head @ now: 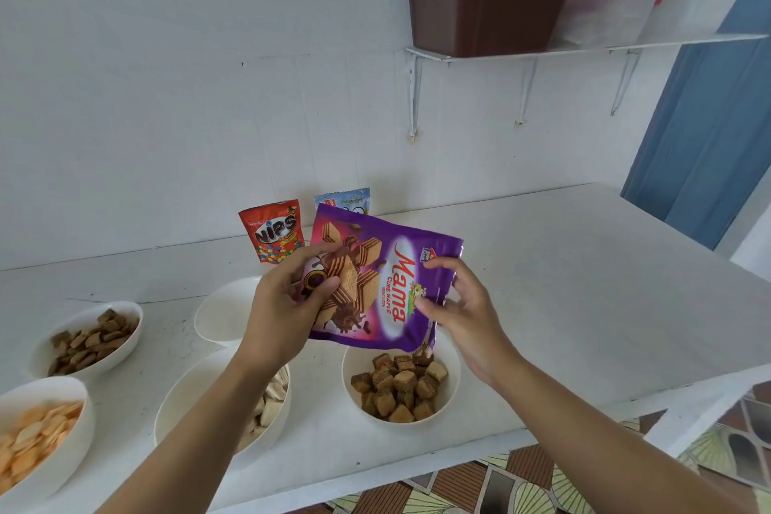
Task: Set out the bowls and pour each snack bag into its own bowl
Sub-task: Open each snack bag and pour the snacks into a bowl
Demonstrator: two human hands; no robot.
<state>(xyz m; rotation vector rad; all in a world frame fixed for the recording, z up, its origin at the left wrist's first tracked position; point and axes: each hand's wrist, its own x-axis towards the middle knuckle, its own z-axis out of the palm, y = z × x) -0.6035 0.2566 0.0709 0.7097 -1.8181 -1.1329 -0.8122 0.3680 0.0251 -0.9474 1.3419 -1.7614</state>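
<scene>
While the white painted counter [563,284] lies beneath it, the purple foil Mama cube-wafer bag [375,284] is held sideways and tipped just above the round white bowl [348,380] near the counter's front edge. The left hand [288,305] grips the bag's bottom end, thumb on the front, fingers curled behind. The right hand [463,317] pinches the bag's open end, its other fingers spread. Brown wafer cubes [400,384] lie heaped in the bowl, a few at the bag's mouth.

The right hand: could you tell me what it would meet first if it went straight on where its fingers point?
The right hand points leftward at the purple wafer bag, whose edge it holds; beyond that, probably the left hand.
</scene>
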